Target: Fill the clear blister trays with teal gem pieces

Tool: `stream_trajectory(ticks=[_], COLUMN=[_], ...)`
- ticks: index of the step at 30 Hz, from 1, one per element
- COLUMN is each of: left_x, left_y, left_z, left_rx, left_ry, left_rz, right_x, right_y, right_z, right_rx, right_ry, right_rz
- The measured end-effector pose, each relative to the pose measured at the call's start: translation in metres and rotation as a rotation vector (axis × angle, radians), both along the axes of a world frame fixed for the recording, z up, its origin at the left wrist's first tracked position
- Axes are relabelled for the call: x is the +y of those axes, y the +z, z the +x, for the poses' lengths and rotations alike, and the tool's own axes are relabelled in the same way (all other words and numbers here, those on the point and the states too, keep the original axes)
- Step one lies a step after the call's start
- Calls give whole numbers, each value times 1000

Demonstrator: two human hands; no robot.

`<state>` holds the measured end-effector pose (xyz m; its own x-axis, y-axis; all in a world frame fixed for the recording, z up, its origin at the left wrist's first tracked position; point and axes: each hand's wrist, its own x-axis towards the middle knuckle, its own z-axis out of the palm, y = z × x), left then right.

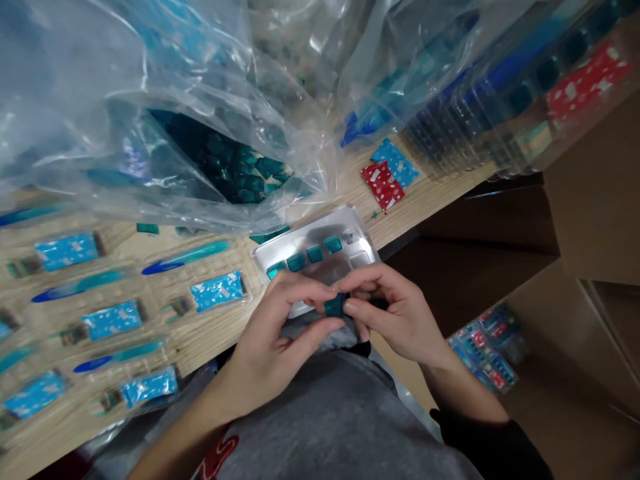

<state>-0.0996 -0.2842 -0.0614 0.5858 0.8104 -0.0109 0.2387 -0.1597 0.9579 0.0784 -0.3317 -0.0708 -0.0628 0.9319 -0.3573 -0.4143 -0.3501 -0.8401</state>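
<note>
This looks like a packing workshop: a wooden table (pixel 425 193) carries rows of matching clear trays (pixel 185 287) with blue packets (pixel 218 291), beside big plastic bags (pixel 225 87), one full of loose teal pieces (pixel 250 180), and nested plastic packs (pixel 450 133). Brown cardboard boxes (pixel 590 220) stand lower down; one seems to hold filled packs (pixel 493 347), though they are blurred.

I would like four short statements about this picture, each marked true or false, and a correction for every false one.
1. The right hand holds a dark teal piece. True.
2. The left hand lies flat on the table. False: its fingertips are at the dark teal piece.
3. The red packet overlaps a blue packet. True.
4. The row of pieces in the silver tray is red. False: they are teal.
</note>
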Motion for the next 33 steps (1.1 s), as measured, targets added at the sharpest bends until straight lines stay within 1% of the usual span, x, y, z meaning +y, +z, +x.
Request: stream_trajectory(ticks=[2, 4, 6, 8, 9, 11, 14, 15, 17, 19, 22, 24, 25, 27, 29, 30, 31, 33], left_x=[2, 3, 1, -2, -4, -7, -10, -10, -10, -10, -9, -8, -8, -8, -8, -8, -8, -6], left_y=[0, -2, -3, -4, -4, -3, 1, 1, 2, 2, 1, -1, -2, -7, -12, -15, -18, -21], left_z=[0, 0, -1, -1, -1, 0, 3, 3, 2, 1, -2, -3, -4, -5, -6, -7, -8, -9], left_rx=[10, 33, 28, -1, -17, -37, -37, -31, -25, -37, -23, 71, 143, 317, 468, 520, 554, 578], left_ry=[-46, -74, -55, 9, 46, 110, 149, 148, 143, 111, 38, -8, -40, -128, -207, -228, -241, -267], left_rz=[53, 113, 122, 63, 29, -24, -61, -71, -69, -43, 15, 93, 160, 348, 532, 588, 616, 606], right_x=[-1, -3, -4, -4, -4, -3, -2, -2, -3, -5, -3, 4, 8, 19, 29, 33, 37, 42], right_y=[-2, -4, -5, -5, -5, -5, -7, -8, -8, -7, -4, -6, -8, -14, -18, -18, -18, -15], right_z=[-1, -2, -3, -5, -5, -4, 1, 3, 8, 13, 24, 35, 40, 51, 57, 59, 59, 56], right_rx=[11, 70, 109, 31, -55, -275, -605, -694, -817, -851, -884, -978, -1041, -1157, -1234, -1260, -1280, -1328], right_ry=[-12, 12, 43, 33, 13, -4, 38, 52, 71, 100, 139, 132, 118, 120, 182, 236, 296, 402], right_rz=[2, -17, -26, 25, 95, 292, 582, 642, 710, 725, 685, 637, 612, 569, 548, 539, 529, 487])
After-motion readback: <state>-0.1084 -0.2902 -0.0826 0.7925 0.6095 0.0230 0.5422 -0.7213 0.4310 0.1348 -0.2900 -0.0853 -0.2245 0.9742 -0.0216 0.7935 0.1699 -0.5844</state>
